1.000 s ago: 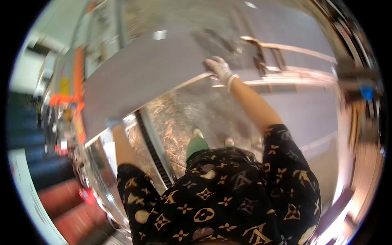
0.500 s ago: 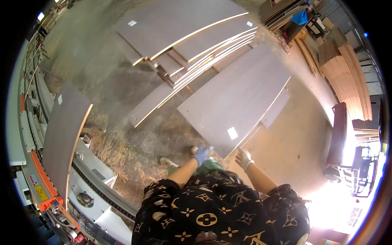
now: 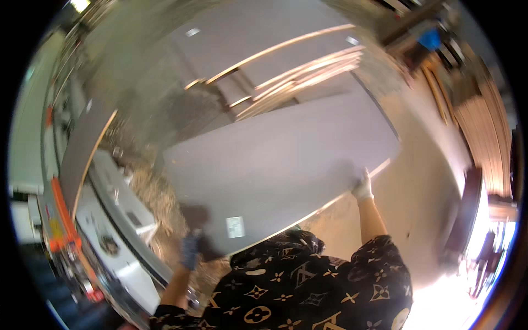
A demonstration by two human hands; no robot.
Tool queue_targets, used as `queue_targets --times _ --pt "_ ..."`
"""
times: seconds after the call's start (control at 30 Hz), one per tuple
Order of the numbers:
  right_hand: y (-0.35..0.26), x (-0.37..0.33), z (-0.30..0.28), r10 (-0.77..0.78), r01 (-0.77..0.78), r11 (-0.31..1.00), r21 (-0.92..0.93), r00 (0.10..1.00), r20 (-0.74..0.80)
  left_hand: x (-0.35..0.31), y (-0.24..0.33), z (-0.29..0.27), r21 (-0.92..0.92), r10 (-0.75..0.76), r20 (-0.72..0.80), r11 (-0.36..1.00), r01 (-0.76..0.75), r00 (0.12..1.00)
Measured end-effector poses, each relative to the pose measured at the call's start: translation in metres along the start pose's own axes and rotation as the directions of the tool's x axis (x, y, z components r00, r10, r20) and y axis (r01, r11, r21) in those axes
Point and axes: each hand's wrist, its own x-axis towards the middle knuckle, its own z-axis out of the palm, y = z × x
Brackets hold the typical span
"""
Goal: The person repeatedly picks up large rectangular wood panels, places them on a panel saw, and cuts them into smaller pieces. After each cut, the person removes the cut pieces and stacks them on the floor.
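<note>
Grey panel, a white label near its corner, is stretching before a worker in a black patterned shirt, with a pile of boards lying beyond it. The white-gloved right hand is gripping the near edge, its fingers holding the panel, while the dark-gloved left hand is meeting the left end, its fingers appearing too blurred to tell whether they are closed.
</note>
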Motion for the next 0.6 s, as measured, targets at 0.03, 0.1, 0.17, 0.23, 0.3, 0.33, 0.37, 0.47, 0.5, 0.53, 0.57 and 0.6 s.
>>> queue_targets --times 0.03,0.1,0.17,0.23,0.3,0.33,0.37,0.47,0.5,0.53,0.57,0.6 --pt "0.005 -0.001 -0.003 -0.098 0.093 0.968 -0.234 0.995 -0.007 -0.021 0.005 -0.016 -0.133 0.07 -0.053 0.988 -0.077 0.996" --pt "0.023 0.016 -0.056 -0.155 0.2 0.942 -0.269 0.972 0.179 -0.053 0.06 -0.015 -0.09 0.192 -0.379 0.966 -0.242 0.905" --pt "0.063 -0.054 -0.033 -0.161 0.216 0.924 -0.316 0.968 0.193 -0.075 0.021 -0.089 0.18 0.249 -0.468 0.966 -0.184 0.848" --pt "0.072 -0.084 -0.05 -0.094 0.18 0.963 -0.2 0.921 0.378 -0.101 -0.017 -0.128 0.479 0.335 -0.577 0.878 -0.024 0.745" --pt "0.075 -0.101 -0.048 0.073 -0.031 0.993 -0.11 0.914 0.399 -0.134 -0.049 -0.155 0.596 0.395 -0.687 0.787 0.161 0.61" --pt "0.073 -0.103 -0.02 0.16 -0.116 0.986 -0.121 0.87 0.467 -0.146 -0.036 -0.155 0.546 0.333 -0.761 0.793 0.272 0.557" --pt "0.077 -0.113 -0.002 0.179 -0.107 0.979 -0.174 0.859 0.48 -0.165 -0.035 -0.156 0.457 0.267 -0.824 0.834 0.309 0.5" --pt "0.101 -0.1 0.038 0.297 -0.142 0.946 -0.291 0.736 0.608 -0.196 -0.028 -0.179 0.241 0.11 -0.925 0.911 0.335 0.365" --pt "0.118 -0.109 0.067 0.354 -0.18 0.925 -0.334 0.728 0.588 -0.209 -0.029 -0.194 0.2 0.084 -0.941 0.92 0.338 0.328" --pt "0.138 -0.11 0.09 0.383 -0.187 0.915 -0.359 0.685 0.62 -0.216 -0.027 -0.208 0.165 0.061 -0.953 0.926 0.34 0.296" --pt "0.16 -0.111 0.113 0.411 -0.194 0.904 -0.381 0.64 0.649 -0.223 -0.022 -0.222 0.18 0.078 -0.963 0.899 0.4 0.259" --pt "0.179 -0.112 0.132 0.435 -0.195 0.893 -0.405 0.599 0.672 -0.226 -0.025 -0.237 0.157 0.065 -0.973 0.888 0.431 0.22"
